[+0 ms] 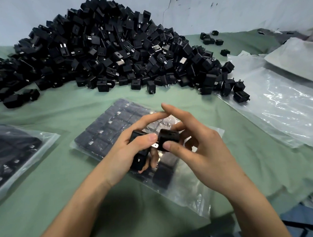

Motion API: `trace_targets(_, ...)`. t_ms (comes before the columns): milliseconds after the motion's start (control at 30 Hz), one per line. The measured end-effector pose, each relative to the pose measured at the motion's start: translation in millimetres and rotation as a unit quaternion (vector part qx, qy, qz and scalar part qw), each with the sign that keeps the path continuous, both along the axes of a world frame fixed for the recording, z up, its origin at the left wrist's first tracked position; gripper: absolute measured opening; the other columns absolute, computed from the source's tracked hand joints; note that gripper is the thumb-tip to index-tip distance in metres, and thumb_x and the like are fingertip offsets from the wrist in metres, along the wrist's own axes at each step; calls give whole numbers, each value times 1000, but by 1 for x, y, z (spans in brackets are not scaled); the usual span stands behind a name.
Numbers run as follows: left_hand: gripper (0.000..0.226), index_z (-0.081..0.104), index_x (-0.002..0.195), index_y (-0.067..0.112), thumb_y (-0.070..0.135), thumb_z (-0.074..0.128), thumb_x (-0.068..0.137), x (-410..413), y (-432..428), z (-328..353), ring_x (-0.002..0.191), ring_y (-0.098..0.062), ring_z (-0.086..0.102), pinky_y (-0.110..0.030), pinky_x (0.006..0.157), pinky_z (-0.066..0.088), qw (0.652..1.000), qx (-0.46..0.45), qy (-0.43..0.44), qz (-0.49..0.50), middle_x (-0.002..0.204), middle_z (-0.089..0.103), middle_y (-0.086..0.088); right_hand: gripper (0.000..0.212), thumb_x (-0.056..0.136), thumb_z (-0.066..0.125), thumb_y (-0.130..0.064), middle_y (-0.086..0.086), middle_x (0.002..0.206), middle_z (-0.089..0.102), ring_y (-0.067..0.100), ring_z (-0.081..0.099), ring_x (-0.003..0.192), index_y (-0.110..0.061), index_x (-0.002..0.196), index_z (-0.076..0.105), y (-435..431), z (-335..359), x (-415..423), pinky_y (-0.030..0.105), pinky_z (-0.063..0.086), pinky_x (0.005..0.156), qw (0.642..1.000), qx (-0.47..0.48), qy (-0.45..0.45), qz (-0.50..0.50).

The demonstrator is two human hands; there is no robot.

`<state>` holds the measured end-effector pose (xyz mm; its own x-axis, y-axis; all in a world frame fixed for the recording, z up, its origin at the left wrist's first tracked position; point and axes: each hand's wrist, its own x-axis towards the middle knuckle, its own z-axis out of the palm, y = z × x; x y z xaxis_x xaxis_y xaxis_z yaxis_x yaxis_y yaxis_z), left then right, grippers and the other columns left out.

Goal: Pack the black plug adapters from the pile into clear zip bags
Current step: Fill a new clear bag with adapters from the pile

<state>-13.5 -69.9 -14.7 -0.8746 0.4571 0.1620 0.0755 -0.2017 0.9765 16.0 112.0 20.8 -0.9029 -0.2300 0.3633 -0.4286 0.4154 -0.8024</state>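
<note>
A big pile of black plug adapters covers the far half of the green cloth. In front of it lies a clear zip bag with rows of adapters inside. Both hands hover over the near end of this bag. My left hand grips black adapters in its palm. My right hand pinches one black adapter between thumb and fingers, its metal prong pointing toward my left thumb. The two hands nearly touch.
A filled bag of adapters lies at the left edge. Empty clear bags are spread at the right, with a stack of them behind. A few loose adapters sit apart near the back wall.
</note>
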Motion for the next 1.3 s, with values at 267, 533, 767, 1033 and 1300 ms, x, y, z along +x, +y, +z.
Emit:
trace_targets(267,56,63,121,32,55,72,71,-2,-1,9,45,-19,52,-18,38,36,989,134,-56,3,95,70,-27,32,85,62,4,-3,92,69,18,72,67,-26,94,67,72,-16,13,15,54,64,958,-194,-106,-180)
trace_targets(533,56,65,119,29,53,75,69,-2,-2,9,47,-17,53,-18,36,37,981,176,-78,-9,93,71,-22,29,57,81,-25,-1,75,73,17,68,58,-20,83,70,94,-38,37,22,54,56,954,-108,-167,-224)
trace_targets(767,56,65,119,28,52,75,70,-3,-3,7,47,-17,53,-19,36,38,980,183,-83,-6,93,71,-21,33,54,71,-53,-14,82,69,10,64,72,-27,67,56,61,-55,42,22,49,65,968,4,-72,-238)
trace_targets(1033,55,64,120,28,53,74,71,-4,-3,7,47,-17,52,-20,36,37,982,173,-75,-9,94,71,-22,22,74,64,-55,-21,128,53,9,36,133,-46,93,70,83,-50,43,23,32,104,988,140,-35,-60)
trace_targets(1300,55,64,120,27,52,73,72,-4,-3,5,48,-17,53,-18,38,39,982,174,-74,-9,95,71,-21,33,81,59,-35,-12,132,54,27,45,127,-35,114,66,74,-54,32,53,42,94,965,242,-10,-96)
